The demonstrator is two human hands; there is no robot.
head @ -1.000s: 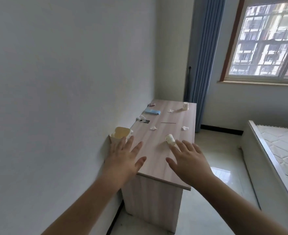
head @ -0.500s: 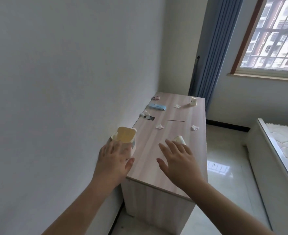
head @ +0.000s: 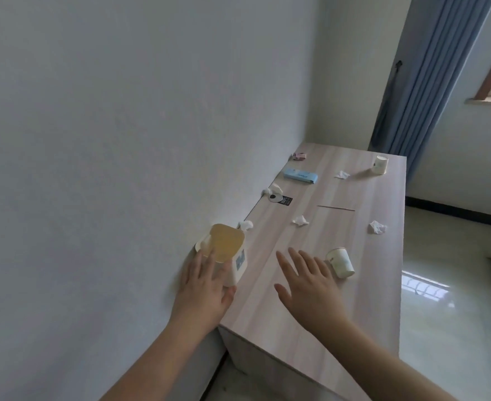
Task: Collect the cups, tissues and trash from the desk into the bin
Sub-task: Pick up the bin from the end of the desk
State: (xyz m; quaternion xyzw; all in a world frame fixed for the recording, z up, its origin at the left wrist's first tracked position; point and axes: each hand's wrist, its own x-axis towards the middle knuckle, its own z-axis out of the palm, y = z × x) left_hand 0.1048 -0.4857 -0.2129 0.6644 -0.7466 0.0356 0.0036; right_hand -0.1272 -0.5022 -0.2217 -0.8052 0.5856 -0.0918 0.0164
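Note:
A small white bin (head: 240,263) with a yellow inside stands at the near left of the wooden desk (head: 311,342), against the wall. My left hand (head: 204,290) grips it, thumb on its right side and fingers on the rim. My right hand (head: 311,285) hovers open over the desk. Just right of its fingertips lies a tipped paper cup (head: 341,261). Another cup (head: 380,164) stands upright at the far right. Crumpled tissues lie at mid-desk (head: 300,220), near the right edge (head: 376,227), far back (head: 341,175) and behind the bin (head: 245,225).
A blue packet (head: 300,175), a small pink item (head: 300,156), a thin stick (head: 336,208) and a black label (head: 284,201) also lie on the desk. A blue curtain (head: 429,82) hangs behind. Glossy floor (head: 446,314) lies to the right.
My view moved closer to the desk. My left hand went from flat near the bin to gripping it. My right hand stayed open, now left of the tipped cup.

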